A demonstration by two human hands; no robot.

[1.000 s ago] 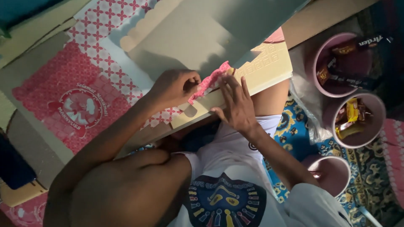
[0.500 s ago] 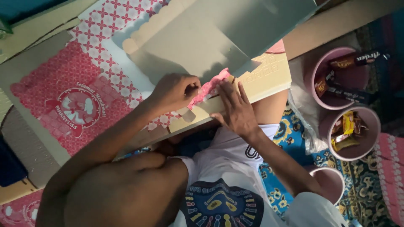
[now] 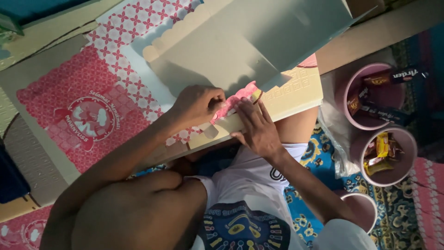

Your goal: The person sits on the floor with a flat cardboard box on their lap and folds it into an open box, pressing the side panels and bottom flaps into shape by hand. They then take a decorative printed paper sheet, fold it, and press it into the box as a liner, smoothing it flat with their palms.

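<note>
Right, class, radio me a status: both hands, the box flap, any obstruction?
Left hand pinching pink flap. Right hand flat on cream box panel. Grey lid raised behind.

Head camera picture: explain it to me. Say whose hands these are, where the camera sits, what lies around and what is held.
There is no machine here. The camera is worn on a person's head and looks down at their own two bare hands and lap. The left hand pinches a pink scalloped flap of a flat cardboard box. The right hand presses flat on the box's cream edge beside that flap. The box's grey inner panel stands open above the hands. To the left lies a red patterned box sheet. To the right stand pink bowls with wrapped snacks on a patterned mat.
</note>
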